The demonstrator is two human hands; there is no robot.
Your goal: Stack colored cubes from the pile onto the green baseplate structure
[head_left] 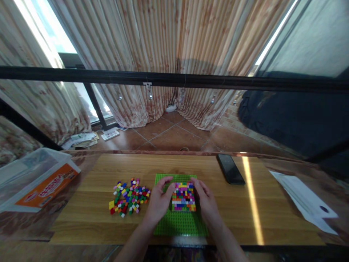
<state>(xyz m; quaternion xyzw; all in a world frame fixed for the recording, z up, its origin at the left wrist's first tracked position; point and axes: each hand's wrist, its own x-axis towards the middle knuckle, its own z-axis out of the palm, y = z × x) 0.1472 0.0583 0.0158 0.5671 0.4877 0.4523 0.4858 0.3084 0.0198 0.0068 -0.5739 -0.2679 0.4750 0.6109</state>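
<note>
A green studded baseplate (180, 223) lies on the wooden table in front of me. On it sits a square patch of small multicoloured bricks (184, 198), packed in rows. My left hand (160, 198) rests over the plate's left side, its thumb at the patch's upper left edge and a gap between thumb and forefinger. Along the right side is my right hand (206, 198), fingers loosely bent and apart, tips at the patch's upper right corner. Neither hand visibly holds a brick. Left of the plate, loose coloured bricks (129, 196) lie in a scattered pile.
A black phone (231, 169) lies at the table's (89, 207) back right. White papers (304, 200) are at the right end. A clear plastic box (35, 174) with an orange label stands on the left. A dark rail (163, 78) crosses before the curtains (152, 40).
</note>
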